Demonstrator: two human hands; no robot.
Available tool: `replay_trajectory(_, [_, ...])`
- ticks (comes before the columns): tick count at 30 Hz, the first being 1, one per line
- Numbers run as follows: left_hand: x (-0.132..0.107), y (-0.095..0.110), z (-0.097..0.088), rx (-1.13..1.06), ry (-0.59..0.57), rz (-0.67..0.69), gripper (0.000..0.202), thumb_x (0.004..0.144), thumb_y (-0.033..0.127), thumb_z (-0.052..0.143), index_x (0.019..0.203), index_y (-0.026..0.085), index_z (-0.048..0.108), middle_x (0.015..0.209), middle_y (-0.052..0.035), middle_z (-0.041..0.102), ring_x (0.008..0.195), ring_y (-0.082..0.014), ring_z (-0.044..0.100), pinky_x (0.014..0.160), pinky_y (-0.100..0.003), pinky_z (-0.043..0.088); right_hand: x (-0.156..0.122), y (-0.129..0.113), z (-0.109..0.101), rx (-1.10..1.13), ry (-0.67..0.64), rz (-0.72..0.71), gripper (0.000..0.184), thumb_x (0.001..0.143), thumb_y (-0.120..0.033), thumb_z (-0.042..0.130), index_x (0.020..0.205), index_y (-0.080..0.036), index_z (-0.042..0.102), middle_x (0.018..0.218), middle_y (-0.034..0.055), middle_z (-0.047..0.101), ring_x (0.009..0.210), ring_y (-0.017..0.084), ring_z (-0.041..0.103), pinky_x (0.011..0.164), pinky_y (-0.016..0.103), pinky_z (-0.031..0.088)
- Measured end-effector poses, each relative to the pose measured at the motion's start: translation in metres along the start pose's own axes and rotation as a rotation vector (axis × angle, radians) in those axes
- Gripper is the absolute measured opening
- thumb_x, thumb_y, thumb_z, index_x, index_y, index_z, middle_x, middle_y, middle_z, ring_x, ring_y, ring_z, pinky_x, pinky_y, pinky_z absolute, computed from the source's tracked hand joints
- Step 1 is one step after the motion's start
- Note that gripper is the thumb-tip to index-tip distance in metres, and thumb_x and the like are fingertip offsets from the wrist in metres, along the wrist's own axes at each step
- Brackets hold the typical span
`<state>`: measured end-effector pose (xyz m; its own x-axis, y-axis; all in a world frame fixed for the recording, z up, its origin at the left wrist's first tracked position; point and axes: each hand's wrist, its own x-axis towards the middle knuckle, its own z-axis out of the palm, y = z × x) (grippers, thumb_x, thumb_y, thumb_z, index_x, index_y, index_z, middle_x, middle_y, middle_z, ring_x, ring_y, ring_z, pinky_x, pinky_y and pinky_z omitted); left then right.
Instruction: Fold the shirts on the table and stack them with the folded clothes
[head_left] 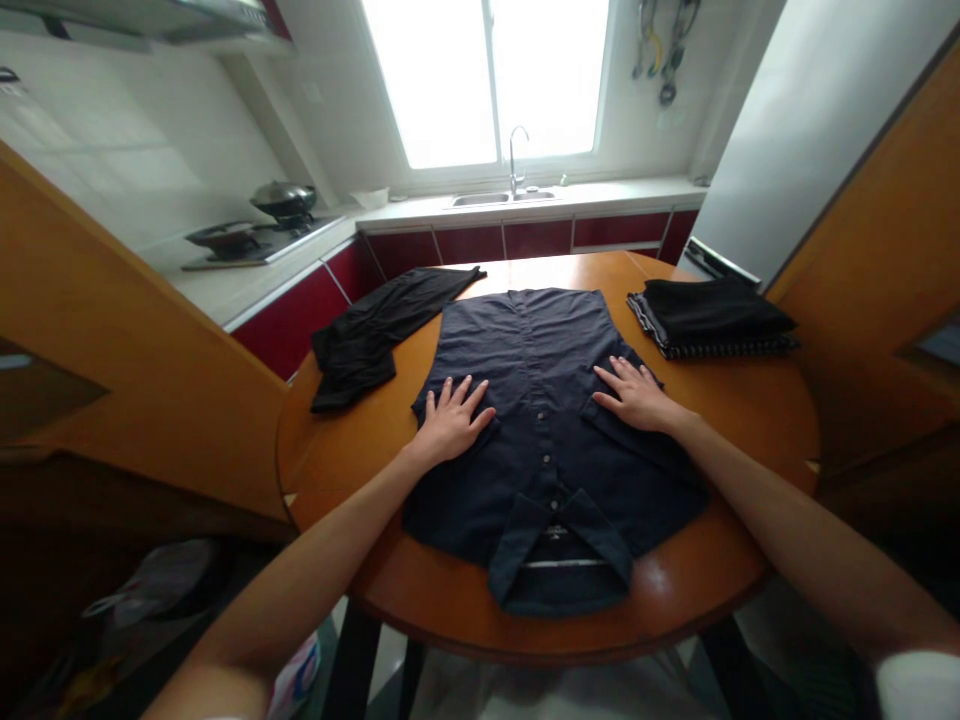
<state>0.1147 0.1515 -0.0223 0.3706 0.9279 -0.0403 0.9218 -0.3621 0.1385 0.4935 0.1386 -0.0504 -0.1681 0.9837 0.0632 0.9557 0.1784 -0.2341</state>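
A dark navy button-up shirt (pixel 517 350) lies spread face up on the round wooden table (pixel 727 400), its collar toward me and its hem toward the window. My left hand (pixel 450 420) rests flat with fingers spread on the shirt's left side, over a sleeve part. On the right side, my right hand (pixel 634 393) lies palm down with its fingers apart, over the other sleeve. Neither hand grips the cloth. Buttons run down the middle of the shirt, and the collar stands open near the table's front edge.
A crumpled black garment (pixel 367 330) lies at the table's left. A folded stack of dark clothes (pixel 712 315) sits at the right. Beyond are a counter with a sink (pixel 484 199), a stove with a lidded pan (pixel 283 198), and a fridge (pixel 825 130). Wooden doors flank both sides.
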Motion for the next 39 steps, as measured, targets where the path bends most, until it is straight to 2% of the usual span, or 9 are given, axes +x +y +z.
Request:
replay_trajectory(5, [-0.003,0.001,-0.008,-0.047,0.033,0.055,0.066,0.102,0.061,0.029,0.161,0.03,0.024,0.168,-0.0055,0.014,0.155,-0.036,0.004,0.118,-0.068,0.008,0.001,0.001,-0.015,0.036,0.124,-0.059,0.062,0.099,-0.051,0.043,0.151,-0.018,0.046,0.163,0.016,0.028,0.153,0.031,0.017,0.121,0.061,0.014])
replay_trajectory(10, [-0.03,0.013,-0.044,-0.158,-0.104,0.381,0.068,0.104,0.052,0.037,0.162,0.028,0.011,0.169,-0.0046,0.009,0.156,-0.0279,0.001,0.124,-0.055,0.009,-0.025,-0.02,-0.05,0.238,0.305,-0.214,0.046,0.1,-0.037,0.045,0.141,-0.023,0.059,0.155,0.0099,0.046,0.149,0.029,0.032,0.122,0.056,0.026])
replay_trajectory(13, [-0.065,0.026,-0.068,-0.276,-0.26,0.565,0.07,0.101,0.051,0.047,0.161,0.032,0.016,0.168,-0.0019,0.014,0.156,-0.0265,0.005,0.125,-0.05,0.013,-0.067,-0.044,-0.063,0.386,0.251,-0.375,0.043,0.1,-0.037,0.049,0.141,-0.026,0.059,0.152,0.0069,0.05,0.147,0.027,0.037,0.121,0.051,0.03])
replay_trajectory(16, [-0.1,0.036,-0.076,-0.373,-0.368,0.694,0.086,0.087,0.052,0.071,0.158,0.037,0.027,0.165,-0.0013,0.026,0.154,-0.0301,0.013,0.125,-0.05,0.017,-0.117,-0.062,-0.065,0.446,0.079,-0.504,0.048,0.095,-0.038,0.062,0.142,-0.03,0.058,0.151,0.006,0.052,0.145,0.028,0.039,0.122,0.053,0.029])
replay_trajectory(19, [-0.126,0.039,-0.063,-0.402,-0.403,0.759,0.098,0.078,0.048,0.082,0.158,0.037,0.027,0.163,-0.0037,0.031,0.154,-0.0317,0.016,0.125,-0.051,0.016,-0.157,-0.071,-0.057,0.46,-0.057,-0.55,0.07,0.082,-0.041,0.078,0.146,-0.032,0.052,0.153,0.0077,0.049,0.146,0.03,0.038,0.122,0.054,0.026])
replay_trajectory(22, [-0.139,0.04,-0.042,-0.364,-0.364,0.771,0.097,0.081,0.043,0.079,0.16,0.035,0.022,0.163,-0.0046,0.031,0.154,-0.0303,0.014,0.126,-0.052,0.011,-0.18,-0.075,-0.042,0.445,-0.094,-0.548,0.079,0.078,-0.041,0.082,0.149,-0.032,0.049,0.155,0.0088,0.045,0.147,0.031,0.035,0.122,0.055,0.025])
replay_trajectory(27, [-0.151,0.044,-0.018,-0.254,-0.221,0.735,0.08,0.094,0.03,0.063,0.161,0.034,0.019,0.163,-0.0034,0.03,0.154,-0.0255,0.018,0.127,-0.05,0.01,-0.191,-0.084,-0.021,0.412,-0.032,-0.553,0.063,0.085,-0.026,0.074,0.145,-0.031,0.054,0.153,0.0086,0.049,0.145,0.028,0.039,0.122,0.055,0.027])
replay_trajectory(31, [-0.159,0.048,-0.008,-0.225,-0.109,0.702,0.076,0.094,0.041,0.063,0.16,0.029,0.026,0.162,-0.0069,0.034,0.153,-0.0269,0.023,0.126,-0.05,0.014,-0.192,-0.089,-0.017,0.416,0.028,-0.549,0.049,0.089,-0.021,0.068,0.136,-0.031,0.062,0.148,0.0076,0.055,0.142,0.027,0.044,0.12,0.053,0.032])
replay_trajectory(39, [-0.16,0.053,-0.001,-0.475,-0.034,0.537,0.036,0.1,0.034,0.054,0.135,0.031,0.063,0.14,-0.0051,0.062,0.138,-0.0226,0.05,0.122,-0.046,0.028,-0.189,-0.096,-0.018,0.592,0.09,-0.442,0.02,0.095,-0.023,0.061,0.11,-0.028,0.074,0.12,0.0072,0.071,0.124,0.026,0.06,0.106,0.045,0.051])
